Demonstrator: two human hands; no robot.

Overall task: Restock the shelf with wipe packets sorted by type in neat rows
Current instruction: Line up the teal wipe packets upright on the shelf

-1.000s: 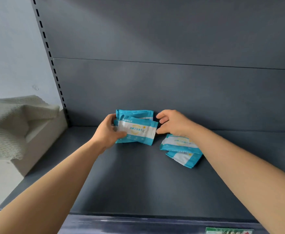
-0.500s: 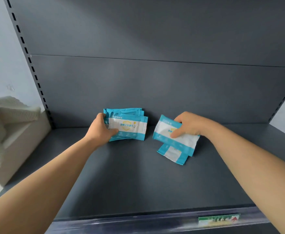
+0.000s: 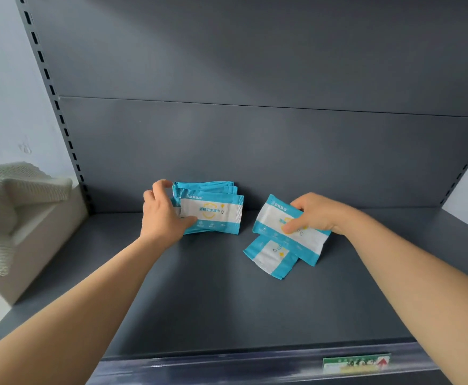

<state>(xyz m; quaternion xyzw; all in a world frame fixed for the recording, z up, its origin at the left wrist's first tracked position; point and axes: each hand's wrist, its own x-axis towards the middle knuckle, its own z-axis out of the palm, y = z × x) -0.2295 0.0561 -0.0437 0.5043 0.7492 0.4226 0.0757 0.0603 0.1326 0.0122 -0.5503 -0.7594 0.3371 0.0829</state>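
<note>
A row of blue-and-white wipe packets (image 3: 213, 212) stands leaning against the back panel of the dark grey shelf (image 3: 213, 301). My left hand (image 3: 162, 215) grips the row's left end, thumb on the front packet and fingers curled over the top. My right hand (image 3: 314, 215) pinches a single tilted wipe packet (image 3: 269, 218), lifted a little to the right of the row. Under it another loose packet (image 3: 271, 255) lies flat on the shelf, askew.
A slotted upright (image 3: 58, 112) bounds the shelf on the left, with a white box under a knitted cloth (image 3: 11, 207) beyond it. A price rail with a green tag (image 3: 355, 362) runs along the front edge. The right upright (image 3: 466, 168) is at far right.
My right hand has picked one loose packet off the other and lifted it, tilted. My left hand has kept its hold on the row, fingers now reaching over the top.
</note>
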